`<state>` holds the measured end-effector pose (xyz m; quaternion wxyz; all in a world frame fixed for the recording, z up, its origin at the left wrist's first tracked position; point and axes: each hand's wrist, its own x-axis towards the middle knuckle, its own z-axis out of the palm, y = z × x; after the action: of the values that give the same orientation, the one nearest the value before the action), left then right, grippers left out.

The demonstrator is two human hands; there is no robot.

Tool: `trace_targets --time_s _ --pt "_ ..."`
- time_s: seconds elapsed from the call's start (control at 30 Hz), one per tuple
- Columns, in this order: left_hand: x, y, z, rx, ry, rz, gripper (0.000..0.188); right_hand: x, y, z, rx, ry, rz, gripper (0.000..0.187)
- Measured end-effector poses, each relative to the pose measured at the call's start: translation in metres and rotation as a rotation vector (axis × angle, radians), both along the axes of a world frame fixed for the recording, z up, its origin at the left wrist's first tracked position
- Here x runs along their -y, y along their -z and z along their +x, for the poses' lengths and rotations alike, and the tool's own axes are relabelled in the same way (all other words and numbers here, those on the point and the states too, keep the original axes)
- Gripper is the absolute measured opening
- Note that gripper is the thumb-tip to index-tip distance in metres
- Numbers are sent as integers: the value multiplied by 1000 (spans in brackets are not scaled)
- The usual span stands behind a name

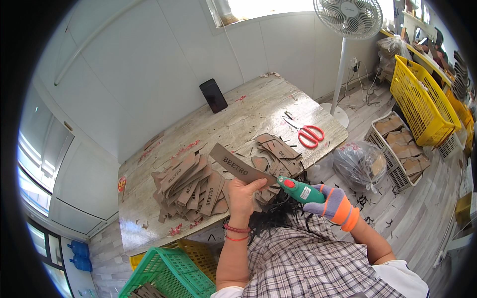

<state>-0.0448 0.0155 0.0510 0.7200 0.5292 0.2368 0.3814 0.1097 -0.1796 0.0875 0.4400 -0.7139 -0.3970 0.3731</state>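
Between the thumb and fingers of my bare left hand (242, 197) is a curved brown printed strip (229, 162), raised above the near table edge. A grey, purple and orange work glove covers my right hand (337, 204), which is wrapped round a green handheld electric cutter (304, 191) with a red button. The cutter's head meets the strip's right end; its blade is too small to make out. Left of my left hand lies a loose heap of similar strips (186, 184). A smaller pile of strips (280, 151) lies beyond the cutter.
Red-handled scissors (311, 136) and a black phone (213, 95) are on the worn table (144, 218). Black trimmings (278, 213) gather at my lap. Below left stands a green basket (164, 273); rightward are a stuffed plastic bag (360, 164), crates (425, 104) and a fan (348, 12).
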Motion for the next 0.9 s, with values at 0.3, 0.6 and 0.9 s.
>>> trace_targets --time_s 0.3,0.6,0.9 --pt "-75 -21 -25 205 -455 -142 7 3 22 10 -174 192 104 49" --pt "-64 89 61 -1085 -426 621 36 1 49 9 -234 219 8 49" --pt "-69 65 42 -27 -551 77 9 -16 54 2 -140 199 41 48"
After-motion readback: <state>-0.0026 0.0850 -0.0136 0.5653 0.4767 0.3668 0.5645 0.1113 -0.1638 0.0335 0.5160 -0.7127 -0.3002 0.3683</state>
